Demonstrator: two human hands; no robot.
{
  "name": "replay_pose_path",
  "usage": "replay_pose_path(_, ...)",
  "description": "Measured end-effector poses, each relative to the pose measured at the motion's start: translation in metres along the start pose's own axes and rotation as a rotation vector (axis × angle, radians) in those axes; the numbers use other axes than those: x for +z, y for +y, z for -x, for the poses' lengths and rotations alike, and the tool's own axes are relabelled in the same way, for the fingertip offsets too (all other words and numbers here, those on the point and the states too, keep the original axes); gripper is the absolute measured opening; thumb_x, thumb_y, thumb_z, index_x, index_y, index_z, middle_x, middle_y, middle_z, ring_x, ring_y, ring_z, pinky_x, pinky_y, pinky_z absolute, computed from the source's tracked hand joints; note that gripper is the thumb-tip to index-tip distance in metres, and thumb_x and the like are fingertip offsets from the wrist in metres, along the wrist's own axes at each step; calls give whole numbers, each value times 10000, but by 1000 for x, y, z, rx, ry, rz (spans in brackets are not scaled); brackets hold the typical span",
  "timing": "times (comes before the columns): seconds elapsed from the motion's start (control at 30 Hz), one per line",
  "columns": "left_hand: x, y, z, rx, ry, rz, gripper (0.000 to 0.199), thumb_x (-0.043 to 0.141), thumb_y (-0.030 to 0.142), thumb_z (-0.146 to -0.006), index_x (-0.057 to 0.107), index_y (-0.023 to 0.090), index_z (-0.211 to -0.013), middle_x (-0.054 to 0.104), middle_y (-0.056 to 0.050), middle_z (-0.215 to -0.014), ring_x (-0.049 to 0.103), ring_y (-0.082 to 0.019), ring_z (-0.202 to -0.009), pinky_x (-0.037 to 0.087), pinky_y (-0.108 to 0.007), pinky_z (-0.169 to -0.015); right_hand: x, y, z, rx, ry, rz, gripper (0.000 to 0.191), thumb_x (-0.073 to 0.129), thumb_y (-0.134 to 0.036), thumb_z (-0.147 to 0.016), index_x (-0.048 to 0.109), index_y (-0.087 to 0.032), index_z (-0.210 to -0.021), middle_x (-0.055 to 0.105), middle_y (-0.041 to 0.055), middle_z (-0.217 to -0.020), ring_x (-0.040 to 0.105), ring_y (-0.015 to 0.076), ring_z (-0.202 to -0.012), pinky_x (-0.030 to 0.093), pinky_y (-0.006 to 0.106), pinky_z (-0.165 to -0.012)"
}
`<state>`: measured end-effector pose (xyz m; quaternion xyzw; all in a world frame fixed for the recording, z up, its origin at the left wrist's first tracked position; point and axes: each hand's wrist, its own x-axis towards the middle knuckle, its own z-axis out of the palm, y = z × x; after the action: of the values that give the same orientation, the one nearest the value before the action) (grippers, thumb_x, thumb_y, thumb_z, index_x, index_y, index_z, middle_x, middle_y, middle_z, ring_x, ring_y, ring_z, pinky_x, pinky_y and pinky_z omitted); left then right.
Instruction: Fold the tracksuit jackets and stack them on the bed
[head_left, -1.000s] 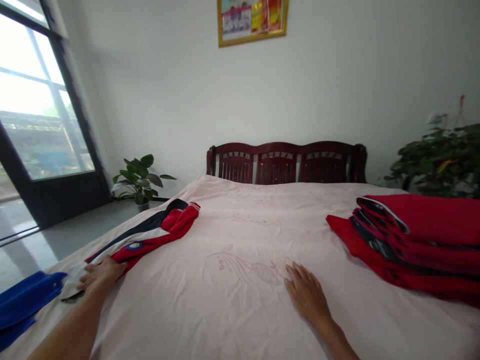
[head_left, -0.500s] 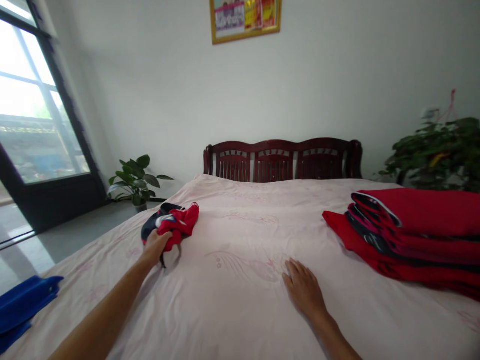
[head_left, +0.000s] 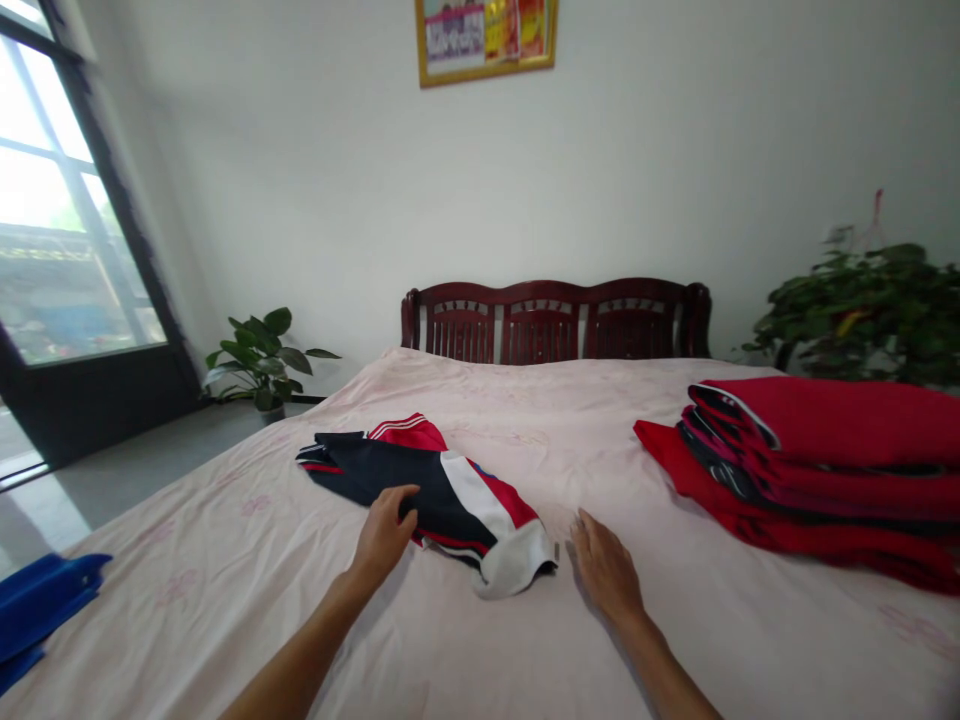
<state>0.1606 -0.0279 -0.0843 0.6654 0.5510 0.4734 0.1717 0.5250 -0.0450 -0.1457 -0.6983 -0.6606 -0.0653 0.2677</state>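
A crumpled sports jacket (head_left: 420,485) in navy, white and red lies in the middle of the bed, its white end toward the right. My left hand (head_left: 386,530) touches its near edge, with thumb and index finger curved and apart. Part of the jacket is folded under, and a red sleeve with white stripes sticks out at the back. To the right of the white end, my right hand (head_left: 606,565) rests on the sheet, fingers stretched out and holding nothing.
A stack of folded red and dark clothes (head_left: 832,470) sits on the right of the bed. Blue cloth (head_left: 49,605) lies at the left edge. The pale pink sheet (head_left: 465,660) reaches a dark wooden headboard (head_left: 540,320). Potted plants (head_left: 266,360) stand on both sides.
The jacket, bunched at the left under my left hand, now lies more spread out and nearer the middle. My left hand has moved right; my right hand has stayed nearly in place.
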Motion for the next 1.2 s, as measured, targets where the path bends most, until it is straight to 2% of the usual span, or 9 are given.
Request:
replay_pose_path(0.07,0,-14,8,-16,62,-149,384,557,194,-799,642,193,-1174,619,-105,-1214,533,-284,-1209,376,-496,-1091,0,-1,0,-20,-3,5,505,244,-332,-992,537,-85,-1320,630,158,-1285,562,255,-1208,398,383,-1050)
replay_pose_path(0.13,4,-25,18,-51,101,-336,432,536,200,-831,601,185,-1257,569,-124,-1303,509,-301,-1249,390,-493,-1078,0,-1,0,-64,20,15,470,263,-318,-992,573,-102,-1271,646,151,-1258,566,254,-1195,396,392,-1052)
replay_pose_path(0.2,12,-31,28,-85,91,-468,499,521,189,-846,541,181,-1345,506,-146,-1382,499,-314,-1272,399,-488,-1069,0,-1,1,-109,48,28,418,301,-287,-981,605,-129,-1221,660,144,-1232,572,255,-1181,405,404,-1041)
replay_pose_path(0.3,21,-36,35,-89,47,-540,567,522,175,-851,469,174,-1416,458,-168,-1418,513,-308,-1268,418,-459,-1057,-1,0,2,-143,47,35,367,348,-231,-959,630,-150,-1180,660,142,-1230,569,253,-1189,411,413,-1036)
replay_pose_path(0.7,17,-49,35,17,63,-432,558,517,144,-818,503,145,-1376,544,-151,-1309,587,-257,-1164,460,-413,-1032,-19,-11,2,5,-78,-61,426,328,-308,-968,643,-149,-1207,618,128,-1311,524,251,-1257,373,392,-1071)
replay_pose_path(1.2,16,-48,32,-10,63,-400,528,511,154,-827,523,162,-1355,567,-128,-1260,613,-248,-1115,483,-401,-999,-15,-7,1,5,-62,-73,403,408,-273,-922,647,-156,-1225,617,125,-1316,527,251,-1263,380,390,-1070)
